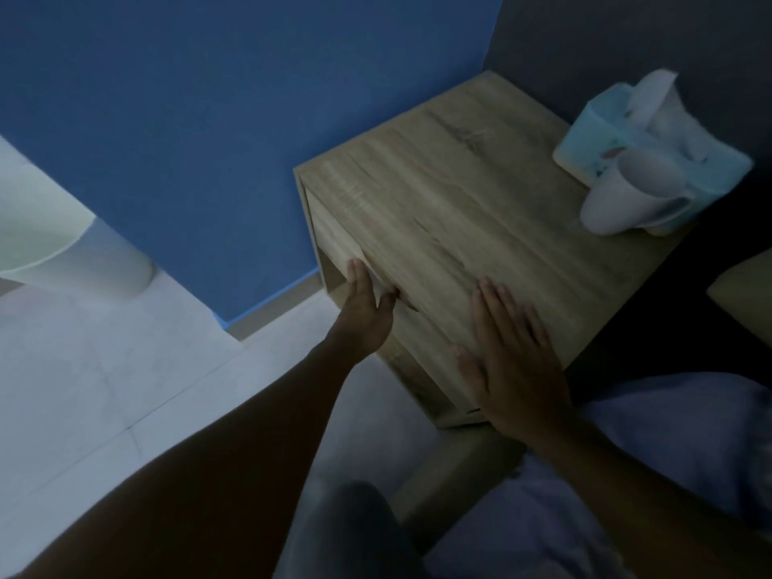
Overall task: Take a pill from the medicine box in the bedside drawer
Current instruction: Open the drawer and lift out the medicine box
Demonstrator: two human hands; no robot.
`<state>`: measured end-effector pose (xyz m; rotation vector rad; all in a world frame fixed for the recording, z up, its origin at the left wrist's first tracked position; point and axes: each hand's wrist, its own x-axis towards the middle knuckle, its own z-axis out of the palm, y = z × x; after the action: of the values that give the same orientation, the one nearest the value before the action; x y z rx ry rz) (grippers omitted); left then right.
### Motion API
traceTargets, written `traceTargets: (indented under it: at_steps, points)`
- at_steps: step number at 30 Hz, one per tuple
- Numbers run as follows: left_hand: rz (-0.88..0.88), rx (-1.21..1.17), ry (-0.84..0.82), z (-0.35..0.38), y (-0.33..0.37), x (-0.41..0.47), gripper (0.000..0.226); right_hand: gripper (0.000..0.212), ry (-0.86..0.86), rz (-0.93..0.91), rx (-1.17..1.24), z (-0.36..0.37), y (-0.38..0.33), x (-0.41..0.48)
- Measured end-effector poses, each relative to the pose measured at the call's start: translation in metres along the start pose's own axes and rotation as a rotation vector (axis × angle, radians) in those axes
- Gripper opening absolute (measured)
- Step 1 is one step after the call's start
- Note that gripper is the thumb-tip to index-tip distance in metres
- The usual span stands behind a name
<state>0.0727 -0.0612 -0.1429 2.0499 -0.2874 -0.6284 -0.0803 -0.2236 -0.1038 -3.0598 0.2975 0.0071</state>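
A light wooden bedside cabinet [472,211] stands in the corner, seen from above in dim light. Its drawer front [334,240] faces left and looks shut or nearly shut. My left hand [367,311] reaches to the drawer front's upper edge, fingers stretched against it, holding nothing. My right hand [514,361] lies flat, fingers spread, on the cabinet top near its front corner. The medicine box and pills are hidden.
A pale blue tissue box [618,119] with white tissue and a white mug [626,198] stand at the cabinet top's far right. A blue wall [209,119] is behind, pale tiled floor [125,390] on the left, bedding [689,453] at the lower right.
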Motion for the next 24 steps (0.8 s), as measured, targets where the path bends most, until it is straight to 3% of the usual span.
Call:
traceTargets:
  at_steps: [6, 24]
  points:
    - [0.049, -0.211, 0.085, 0.020, 0.003, 0.010, 0.088, 0.072, 0.041, -0.010, -0.015, 0.005, 0.002, 0.000]
    - [0.038, -0.256, 0.085, -0.018, -0.054, -0.044, 0.088, 0.071, 0.073, -0.006, 0.002, 0.005, 0.001, -0.001]
